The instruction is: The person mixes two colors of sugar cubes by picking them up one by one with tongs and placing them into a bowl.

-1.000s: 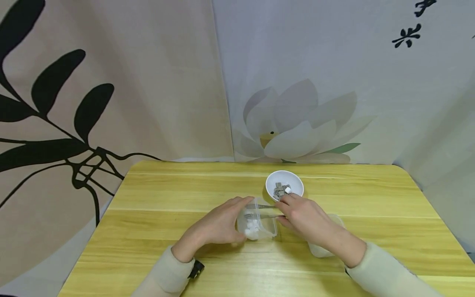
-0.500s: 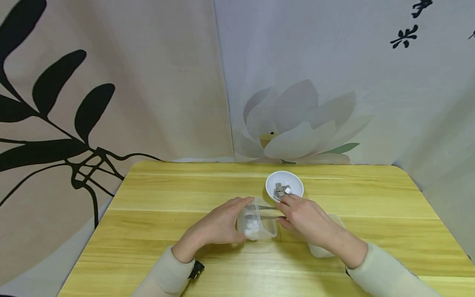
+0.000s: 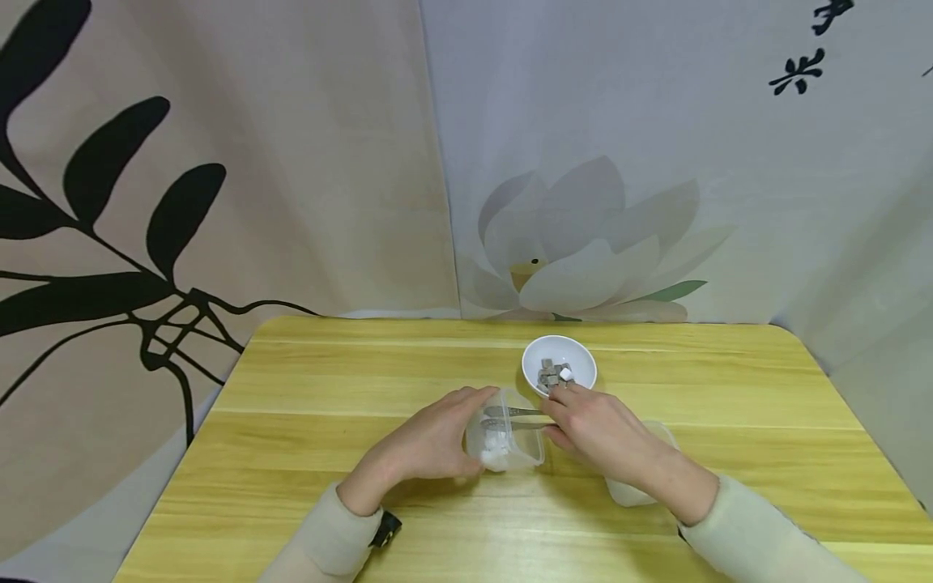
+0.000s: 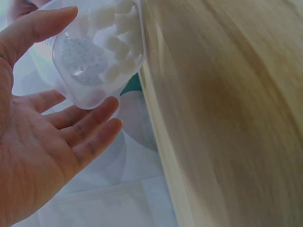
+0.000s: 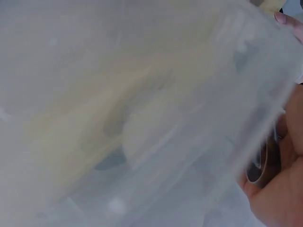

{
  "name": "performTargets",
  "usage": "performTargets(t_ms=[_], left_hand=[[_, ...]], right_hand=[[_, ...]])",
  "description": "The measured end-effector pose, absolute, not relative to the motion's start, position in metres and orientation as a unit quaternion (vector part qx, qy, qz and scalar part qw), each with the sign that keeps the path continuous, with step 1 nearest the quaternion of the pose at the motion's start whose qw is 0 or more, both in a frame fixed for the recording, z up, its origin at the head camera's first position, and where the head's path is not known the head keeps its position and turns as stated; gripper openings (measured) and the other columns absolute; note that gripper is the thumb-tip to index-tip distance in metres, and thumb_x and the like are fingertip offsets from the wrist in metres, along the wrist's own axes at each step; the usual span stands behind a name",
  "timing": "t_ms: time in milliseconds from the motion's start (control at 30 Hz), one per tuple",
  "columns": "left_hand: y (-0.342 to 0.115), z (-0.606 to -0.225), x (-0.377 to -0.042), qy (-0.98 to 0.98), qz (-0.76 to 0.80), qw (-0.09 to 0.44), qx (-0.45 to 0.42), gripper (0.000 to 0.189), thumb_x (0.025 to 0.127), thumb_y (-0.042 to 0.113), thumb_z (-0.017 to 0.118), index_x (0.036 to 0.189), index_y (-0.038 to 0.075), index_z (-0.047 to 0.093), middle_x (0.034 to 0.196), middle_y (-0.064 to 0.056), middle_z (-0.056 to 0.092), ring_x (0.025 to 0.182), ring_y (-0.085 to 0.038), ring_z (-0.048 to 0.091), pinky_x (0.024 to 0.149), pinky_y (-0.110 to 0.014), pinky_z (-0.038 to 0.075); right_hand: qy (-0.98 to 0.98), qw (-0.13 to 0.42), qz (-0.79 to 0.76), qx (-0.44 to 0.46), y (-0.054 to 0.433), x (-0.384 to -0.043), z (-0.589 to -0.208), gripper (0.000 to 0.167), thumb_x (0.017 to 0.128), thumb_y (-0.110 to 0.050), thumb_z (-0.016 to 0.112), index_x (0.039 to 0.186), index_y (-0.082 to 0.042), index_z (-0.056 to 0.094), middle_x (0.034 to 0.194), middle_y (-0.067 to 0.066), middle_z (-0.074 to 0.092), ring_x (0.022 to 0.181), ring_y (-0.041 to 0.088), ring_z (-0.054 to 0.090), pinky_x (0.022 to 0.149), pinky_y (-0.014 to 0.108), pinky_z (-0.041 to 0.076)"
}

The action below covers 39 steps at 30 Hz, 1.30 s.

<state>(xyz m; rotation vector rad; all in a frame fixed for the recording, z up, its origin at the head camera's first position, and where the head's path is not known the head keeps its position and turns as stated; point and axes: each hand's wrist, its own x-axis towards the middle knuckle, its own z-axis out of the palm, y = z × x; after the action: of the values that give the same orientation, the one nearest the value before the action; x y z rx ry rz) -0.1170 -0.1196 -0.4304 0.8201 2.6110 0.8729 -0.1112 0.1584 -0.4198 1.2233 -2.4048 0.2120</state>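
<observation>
L hand grips clear plastic tub w/ white lumps, tipped sideways, well in from yellow wood-grain worktop's L edge; R hand pinches grey metal tongs, tips inside. Round white bowl w/ grey cubes nr far edge.

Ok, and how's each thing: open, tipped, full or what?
Clear tub: tipped sideways, white pieces inside, left hand gripping it.
Tongs: arms apart, reaching into the tub, in the right hand.
White bowl: upright, holding grey cubes and a white cube.
Other translucent container: partly hidden, contents unclear.
</observation>
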Motion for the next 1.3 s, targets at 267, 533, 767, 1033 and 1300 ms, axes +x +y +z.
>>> performTargets(t_ms=[267, 533, 767, 1033, 1300], left_hand=[[-0.119, -0.429, -0.117, 0.901, 0.301, 0.135, 0.282, 0.107, 0.070, 0.013, 0.087, 0.163, 0.013, 0.035, 0.154, -0.007, 0.050, 0.130, -0.022, 0.054, 0.105, -0.044, 0.049], [-0.119, -0.428, -0.117, 0.900, 0.302, 0.143, 0.280, 0.107, 0.071, 0.014, 0.086, 0.164, 0.013, 0.033, 0.156, -0.007, 0.048, 0.135, -0.022, 0.052, 0.108, -0.045, 0.047], [-0.121, -0.428, -0.117, 0.901, 0.302, 0.143, 0.278, 0.106, 0.073, 0.015, 0.086, 0.165, 0.014, 0.033, 0.158, -0.007, 0.046, 0.140, -0.024, 0.048, 0.111, -0.046, 0.045], [-0.121, -0.428, -0.117, 0.902, 0.301, 0.136, 0.278, 0.105, 0.072, 0.016, 0.086, 0.164, 0.014, 0.034, 0.154, -0.007, 0.049, 0.137, -0.022, 0.050, 0.111, -0.046, 0.045], [-0.121, -0.428, -0.116, 0.902, 0.302, 0.137, 0.278, 0.105, 0.072, 0.015, 0.086, 0.164, 0.014, 0.034, 0.154, -0.007, 0.049, 0.134, -0.021, 0.052, 0.109, -0.046, 0.046]], right_hand=[[-0.869, 0.219, 0.114, 0.430, 0.175, -0.108, -0.413, 0.027, 0.081, -0.014, 0.088, 0.102, -0.005, 0.075, 0.094, 0.000, 0.067, 0.077, 0.013, 0.063, 0.057, 0.027, 0.054], [-0.869, 0.242, 0.156, 0.403, 0.205, -0.111, -0.399, 0.016, 0.094, -0.024, 0.074, 0.103, -0.011, 0.077, 0.095, -0.003, 0.070, 0.071, 0.006, 0.061, 0.051, 0.020, 0.046], [-0.879, 0.253, 0.171, 0.366, 0.228, -0.119, -0.384, 0.014, 0.093, -0.023, 0.073, 0.103, -0.013, 0.076, 0.094, -0.007, 0.069, 0.069, 0.004, 0.057, 0.049, 0.023, 0.043], [-0.892, 0.264, 0.166, 0.329, 0.244, -0.130, -0.379, 0.019, 0.085, -0.012, 0.079, 0.104, -0.010, 0.076, 0.098, -0.002, 0.073, 0.071, 0.014, 0.063, 0.051, 0.032, 0.047], [-0.924, 0.223, 0.156, 0.270, 0.250, -0.132, -0.385, 0.018, 0.087, -0.015, 0.081, 0.104, -0.010, 0.077, 0.095, -0.002, 0.072, 0.067, 0.008, 0.056, 0.050, 0.028, 0.043]])
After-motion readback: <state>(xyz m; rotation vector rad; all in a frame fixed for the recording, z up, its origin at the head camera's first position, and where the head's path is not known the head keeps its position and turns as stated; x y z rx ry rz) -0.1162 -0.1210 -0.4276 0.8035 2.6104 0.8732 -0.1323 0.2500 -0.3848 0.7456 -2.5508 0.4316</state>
